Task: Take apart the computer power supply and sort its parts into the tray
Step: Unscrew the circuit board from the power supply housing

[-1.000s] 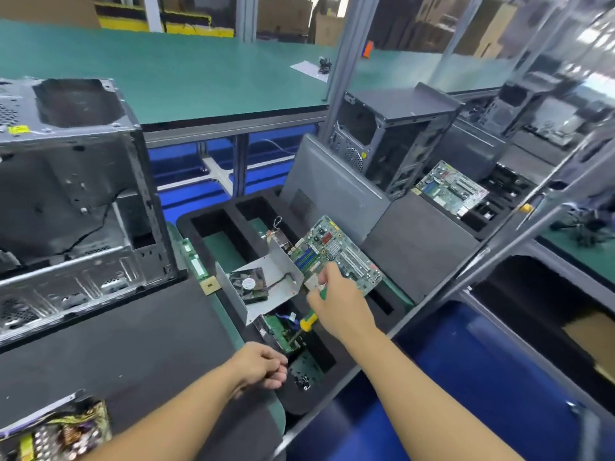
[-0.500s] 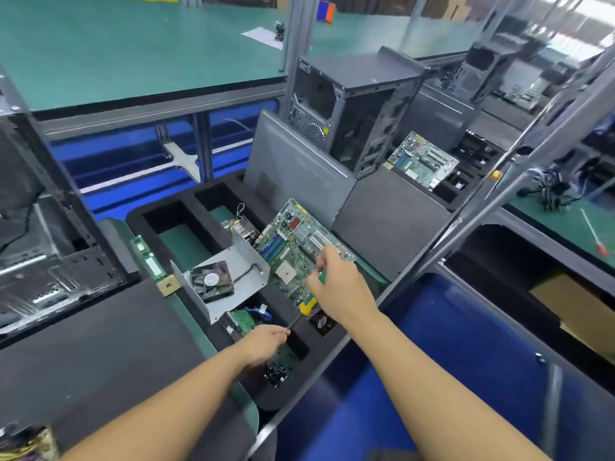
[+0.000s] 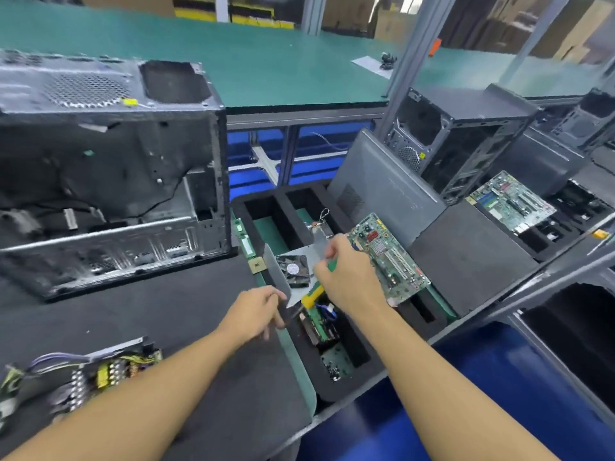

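The right hand (image 3: 349, 274) clasps a green-and-yellow-handled screwdriver (image 3: 312, 296) over the black foam tray (image 3: 349, 390), which holds a green motherboard (image 3: 392, 261) and a black fan (image 3: 294, 271) with an unreadable label; the blurred left hand's (image 3: 256, 311) grip cannot be told; the bare power supply board (image 3: 86, 374) with purple wires lies near left.

The right hand (image 3: 349, 277) covers most of the screwdriver (image 3: 312, 297). Only the yellow handle end and a green strip show, and the shaft is lost in blur beside the left hand (image 3: 256, 311). That hand's smeared fingers may or may not pinch something. Left of it, the power supply board (image 3: 93, 371) is blurred and cut off at the view's edge. The right hand also hides a corner of the motherboard (image 3: 392, 261).
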Motion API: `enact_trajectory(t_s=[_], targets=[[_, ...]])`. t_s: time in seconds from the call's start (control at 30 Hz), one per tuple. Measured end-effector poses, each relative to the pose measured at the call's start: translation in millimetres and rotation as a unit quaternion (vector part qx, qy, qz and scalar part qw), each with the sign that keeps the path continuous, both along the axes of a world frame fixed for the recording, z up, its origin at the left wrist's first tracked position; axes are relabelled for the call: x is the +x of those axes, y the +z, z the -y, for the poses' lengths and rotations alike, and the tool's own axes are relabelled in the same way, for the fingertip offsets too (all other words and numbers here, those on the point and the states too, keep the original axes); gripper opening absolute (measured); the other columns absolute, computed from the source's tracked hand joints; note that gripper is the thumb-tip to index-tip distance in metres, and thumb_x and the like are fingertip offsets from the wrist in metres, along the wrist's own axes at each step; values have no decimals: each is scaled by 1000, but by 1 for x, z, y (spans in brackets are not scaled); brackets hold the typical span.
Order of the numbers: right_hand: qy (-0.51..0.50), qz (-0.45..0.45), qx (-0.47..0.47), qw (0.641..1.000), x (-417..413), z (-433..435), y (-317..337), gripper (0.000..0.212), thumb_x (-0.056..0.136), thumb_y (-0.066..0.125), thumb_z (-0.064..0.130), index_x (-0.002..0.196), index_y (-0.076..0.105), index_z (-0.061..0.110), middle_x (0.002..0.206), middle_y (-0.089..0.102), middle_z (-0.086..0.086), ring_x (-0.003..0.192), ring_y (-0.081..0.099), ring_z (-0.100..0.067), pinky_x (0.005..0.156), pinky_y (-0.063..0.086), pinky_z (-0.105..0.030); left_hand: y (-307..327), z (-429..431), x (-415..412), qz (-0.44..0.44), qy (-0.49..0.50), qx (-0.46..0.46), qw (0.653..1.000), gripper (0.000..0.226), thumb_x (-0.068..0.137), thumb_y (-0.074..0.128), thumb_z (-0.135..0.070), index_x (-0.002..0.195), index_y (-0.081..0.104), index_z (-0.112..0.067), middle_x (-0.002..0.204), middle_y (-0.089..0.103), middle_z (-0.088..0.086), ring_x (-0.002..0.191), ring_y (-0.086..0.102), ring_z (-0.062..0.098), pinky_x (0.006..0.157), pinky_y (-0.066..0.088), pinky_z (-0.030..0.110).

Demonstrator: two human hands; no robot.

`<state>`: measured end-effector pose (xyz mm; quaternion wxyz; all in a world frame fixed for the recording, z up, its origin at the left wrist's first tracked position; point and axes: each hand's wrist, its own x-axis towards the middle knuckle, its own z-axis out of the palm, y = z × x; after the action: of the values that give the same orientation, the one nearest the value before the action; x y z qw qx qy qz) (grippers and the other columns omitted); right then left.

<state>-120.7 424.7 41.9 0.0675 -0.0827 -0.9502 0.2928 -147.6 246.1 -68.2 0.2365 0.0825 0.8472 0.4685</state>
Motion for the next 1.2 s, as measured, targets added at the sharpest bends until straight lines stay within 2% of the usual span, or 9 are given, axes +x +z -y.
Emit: enact_trajectory(t_s=[0.07,0.13,0.3,0.5,0.63,0.8,0.87,1.0,1.2], targets=[[51,2,-27,998,-3,31,-1,13,89,58,23,88,45,19,61,48,3,46,41,-9,43,30,-22,1,42,3,-77,37,-61,994,28,99,41,-22,91,64,-36,57,68,-10,48,60,4,46,38,17],[129,22,-19,991,-2,64,-5,14,90,59,24,86,47,19,61,47,5,48,42,-9,44,29,-21,0,85,9,-120,67,-118,983,23,98,45,-24,90,62,-37,61,66,-11,55,59,1,54,46,25],[296,106,-4,949,9,136,-20,18,95,58,34,88,47,22,73,55,3,55,46,-11,48,36,-25,-6,173,30,-194,19,-200,960,24,97,50,-23,116,64,-26,111,66,-11,108,58,13,93,46,34],[367,159,30,916,29,180,-45,11,95,59,33,94,55,22,85,55,8,71,50,-15,61,39,-29,-9,209,75,-337,-86,-291,891,32,84,58,-33,114,69,-30,144,51,-5,135,45,18,103,35,44],[378,143,43,914,34,191,-52,12,93,58,34,89,54,23,74,50,13,64,46,-10,51,34,-25,-19,210,93,-353,-180,-267,878,27,84,48,-34,94,73,-28,143,48,-9,135,43,14,108,32,36],[368,131,33,920,29,193,-50,14,91,59,33,84,54,22,76,56,10,67,49,-3,51,34,-16,-37,214,92,-280,-242,-251,894,40,86,37,-32,104,73,-33,149,37,-24,137,24,-1,115,13,24],[366,126,27,922,28,193,-49,13,90,59,33,83,54,22,75,56,11,72,51,-2,52,36,-16,-38,216,87,-275,-242,-251,896,34,84,42,-29,101,71,-35,140,45,-28,128,30,-1,109,8,17],[368,126,27,921,30,194,-52,13,90,59,31,81,51,25,76,55,12,72,51,-6,56,40,-23,-40,217,90,-304,-202,-245,898,20,78,45,-25,81,63,-29,102,58,-19,107,48,6,105,17,17],[383,139,42,912,33,197,-53,14,92,58,30,82,48,26,76,51,13,67,47,-5,52,31,-23,-44,218,93,-311,-194,-231,901,31,82,33,-25,78,63,-19,92,57,-9,97,51,15,105,34,32]])
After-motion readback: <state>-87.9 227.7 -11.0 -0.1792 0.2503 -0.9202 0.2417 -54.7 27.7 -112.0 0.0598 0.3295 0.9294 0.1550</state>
